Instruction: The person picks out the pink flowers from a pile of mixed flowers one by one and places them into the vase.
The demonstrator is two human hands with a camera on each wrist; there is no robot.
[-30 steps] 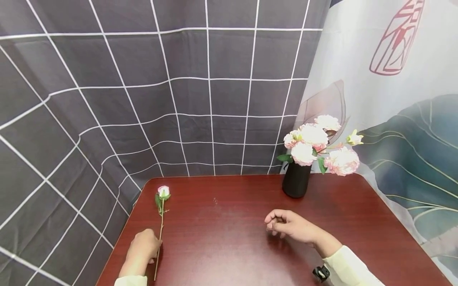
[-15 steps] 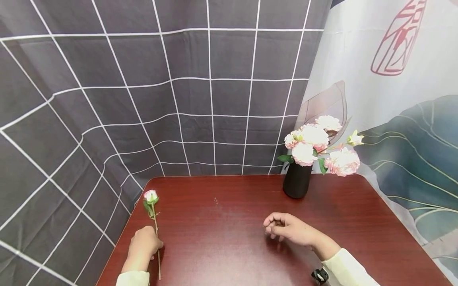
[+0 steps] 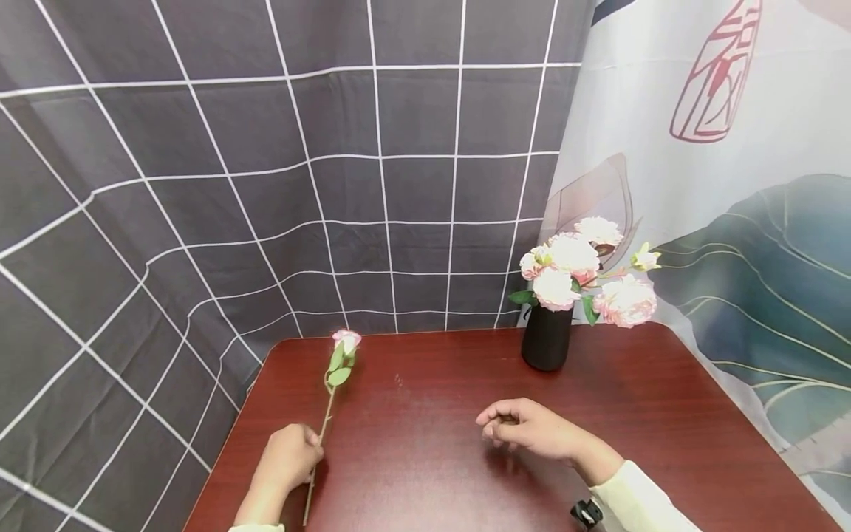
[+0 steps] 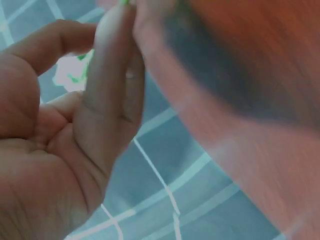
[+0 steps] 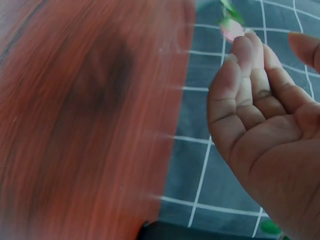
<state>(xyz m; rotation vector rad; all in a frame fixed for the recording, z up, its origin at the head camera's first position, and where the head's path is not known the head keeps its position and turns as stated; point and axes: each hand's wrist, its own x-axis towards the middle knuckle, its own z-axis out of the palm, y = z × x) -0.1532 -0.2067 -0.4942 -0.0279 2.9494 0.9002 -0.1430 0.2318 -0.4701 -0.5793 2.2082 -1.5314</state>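
Observation:
My left hand (image 3: 286,458) pinches the thin stem of a single rose (image 3: 346,343) over the left side of the table. The rose has a pink-edged white bloom and green leaves, and it leans to the right with its bloom away from me. In the left wrist view, fingers partly cover a white, green-flecked shape (image 4: 70,74). My right hand (image 3: 535,430) hovers right of centre, fingers loosely bent and holding nothing; the right wrist view shows its bare palm (image 5: 280,145). Behind it stands a black vase (image 3: 547,338) of pale pink flowers (image 3: 572,255).
The dark red wooden table (image 3: 412,399) ends at a grey curtain (image 3: 346,185) with white grid lines at the back and left. A patterned white and teal curtain (image 3: 764,295) hangs along the right. A small black device (image 3: 586,513) sits at my right wrist.
The rose's bloom first swung left, then right and farther from me, turning so more leaf shows. My left hand shifted right with it. The right hand stayed nearly still; the head view shifted slightly.

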